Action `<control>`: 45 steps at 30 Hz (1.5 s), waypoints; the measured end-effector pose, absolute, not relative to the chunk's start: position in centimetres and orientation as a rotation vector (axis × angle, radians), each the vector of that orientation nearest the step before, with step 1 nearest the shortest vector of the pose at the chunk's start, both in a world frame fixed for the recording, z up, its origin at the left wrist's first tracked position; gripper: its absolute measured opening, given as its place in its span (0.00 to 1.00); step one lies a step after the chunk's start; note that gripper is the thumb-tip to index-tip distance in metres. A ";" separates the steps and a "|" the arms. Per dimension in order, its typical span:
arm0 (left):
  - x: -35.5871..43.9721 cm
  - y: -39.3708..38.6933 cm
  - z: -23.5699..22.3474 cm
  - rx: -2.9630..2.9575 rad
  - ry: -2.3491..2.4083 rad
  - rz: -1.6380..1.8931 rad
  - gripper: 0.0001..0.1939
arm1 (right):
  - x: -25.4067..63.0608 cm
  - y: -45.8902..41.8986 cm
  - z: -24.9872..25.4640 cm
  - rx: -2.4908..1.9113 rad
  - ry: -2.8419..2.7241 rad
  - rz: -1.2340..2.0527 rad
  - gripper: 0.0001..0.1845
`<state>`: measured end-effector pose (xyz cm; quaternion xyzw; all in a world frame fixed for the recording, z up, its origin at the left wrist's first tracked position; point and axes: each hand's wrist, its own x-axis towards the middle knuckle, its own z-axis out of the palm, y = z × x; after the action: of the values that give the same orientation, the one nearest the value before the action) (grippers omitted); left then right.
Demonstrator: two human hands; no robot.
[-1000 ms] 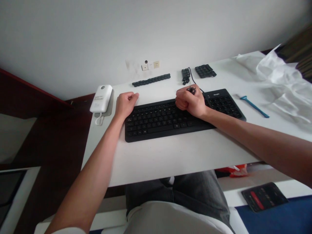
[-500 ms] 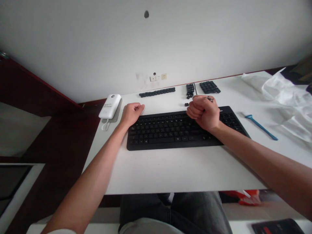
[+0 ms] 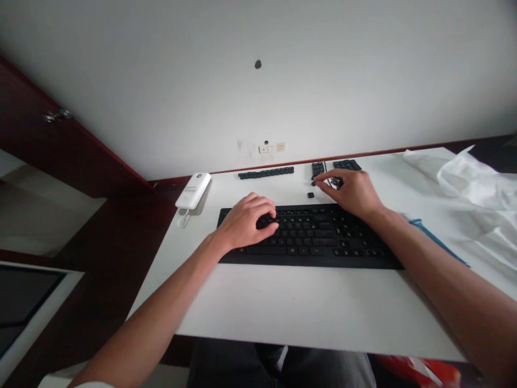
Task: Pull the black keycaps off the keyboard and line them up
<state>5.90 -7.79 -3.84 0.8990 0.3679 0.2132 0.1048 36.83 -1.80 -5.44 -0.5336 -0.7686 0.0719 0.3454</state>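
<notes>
A black keyboard lies across the white desk. My left hand rests on its left half, fingers loosely curved over the keys and holding nothing. My right hand is past the keyboard's far edge, its fingertips pinched on a small dark piece that I cannot name. One loose black keycap lies just left of that hand. Behind it are a small cluster of keycaps and a block of keycaps. A long row of keycaps runs along the desk's back edge.
A white handset-like device sits at the desk's back left corner. A blue stick tool lies right of the keyboard, partly under my forearm. Crumpled white plastic covers the far right. Wall sockets are behind the desk.
The camera tilted upward. My left hand left the desk and moved right onto the keys, uncurling. My right hand moved back beyond the keyboard, from a fist to a pinch.
</notes>
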 end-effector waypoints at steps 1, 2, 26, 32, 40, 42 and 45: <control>6.6 -8.3 -3.8 2.671 1.013 0.588 0.13 | 37.0 -1.7 -5.5 -1.380 -2.037 0.182 0.12; 7.1 -8.8 -3.9 2.687 0.946 0.544 0.15 | 37.1 -1.6 -5.7 -1.372 -2.077 0.178 0.12; 9.0 -10.3 -5.6 2.745 0.712 0.356 0.45 | 36.9 -1.2 -6.3 -1.428 -2.275 0.327 0.13; 9.0 -10.2 -5.6 2.751 0.720 0.343 0.46 | 37.0 -1.0 -6.5 -1.426 -2.290 0.321 0.13; 9.2 -10.5 -5.4 2.788 0.747 0.317 0.44 | 37.0 -1.0 -6.5 -1.423 -2.311 0.311 0.13; 9.2 -10.5 -5.4 2.789 0.754 0.308 0.45 | 37.0 -1.0 -6.5 -1.412 -2.317 0.302 0.13; 9.2 -10.5 -5.3 2.788 0.754 0.302 0.47 | 36.9 -1.0 -6.5 -1.409 -2.322 0.289 0.14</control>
<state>9.19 -10.53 -5.29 0.9533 0.2579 0.1034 0.1184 36.94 -0.99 -6.52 -0.5051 -0.8322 0.1036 0.2038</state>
